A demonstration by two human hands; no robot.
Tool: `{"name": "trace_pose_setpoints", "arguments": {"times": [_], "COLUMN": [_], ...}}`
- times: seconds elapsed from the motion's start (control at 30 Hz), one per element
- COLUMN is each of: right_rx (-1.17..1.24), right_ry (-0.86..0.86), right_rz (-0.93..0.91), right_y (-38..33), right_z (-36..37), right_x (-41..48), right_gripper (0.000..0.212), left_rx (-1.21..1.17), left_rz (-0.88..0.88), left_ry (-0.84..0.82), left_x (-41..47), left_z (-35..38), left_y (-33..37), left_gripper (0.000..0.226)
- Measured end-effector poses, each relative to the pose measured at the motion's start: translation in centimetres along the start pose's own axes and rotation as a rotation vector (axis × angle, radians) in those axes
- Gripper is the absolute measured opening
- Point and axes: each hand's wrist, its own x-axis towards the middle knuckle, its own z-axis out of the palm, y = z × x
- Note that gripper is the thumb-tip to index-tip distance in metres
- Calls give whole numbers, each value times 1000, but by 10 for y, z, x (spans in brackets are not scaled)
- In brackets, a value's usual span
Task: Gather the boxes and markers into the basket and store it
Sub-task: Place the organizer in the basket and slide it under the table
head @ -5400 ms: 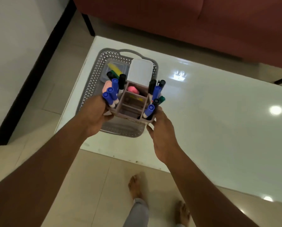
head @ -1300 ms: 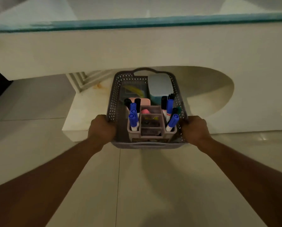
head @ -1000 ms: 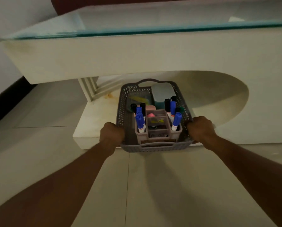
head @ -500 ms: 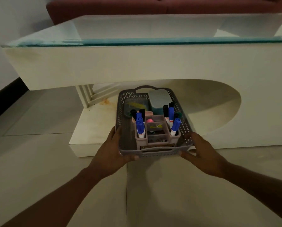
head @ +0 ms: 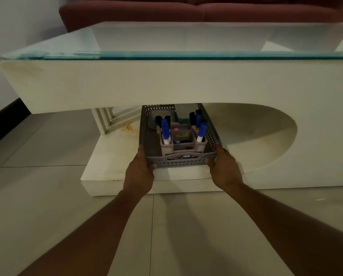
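Observation:
A grey perforated basket (head: 181,161) rests on the white lower shelf (head: 114,156) under the table top, its far half hidden by the table's thick apron. Inside stands a pinkish organiser box (head: 183,143) with blue-capped markers (head: 165,130) in its corner cups; a pale box behind is mostly hidden. My left hand (head: 139,172) grips the basket's near left corner. My right hand (head: 224,166) grips the near right corner.
The glass-topped white coffee table (head: 166,80) overhangs the shelf. A curved recess (head: 256,132) opens to the basket's right, and ribbed table supports (head: 106,121) stand to its left. A dark red sofa (head: 186,10) is behind. Tiled floor (head: 47,196) lies in front.
The basket has slid further back onto the lower shelf, under the table top. Both hands shifted from its sides to its near corners and followed it forward.

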Motion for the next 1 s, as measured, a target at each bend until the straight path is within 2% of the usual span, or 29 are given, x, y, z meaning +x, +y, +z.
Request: {"name": "trace_pose_setpoints", "arguments": {"times": [0.17, 0.43, 1.0], "right_rx": [-27, 14, -1], "right_ry": [-60, -171, -195], "right_rz": [-29, 24, 47], "right_y": [4, -4, -10], "right_z": [-3, -6, -7], "right_x": [1, 2, 4], "right_gripper": [51, 74, 76], "left_rx": [-27, -18, -77], "left_rz": [-36, -43, 5], "left_ry": [-32, -23, -133], "left_x": [8, 8, 2], "left_z": [1, 0, -8], "left_y": [0, 2, -9], "left_gripper": [79, 89, 99]}}
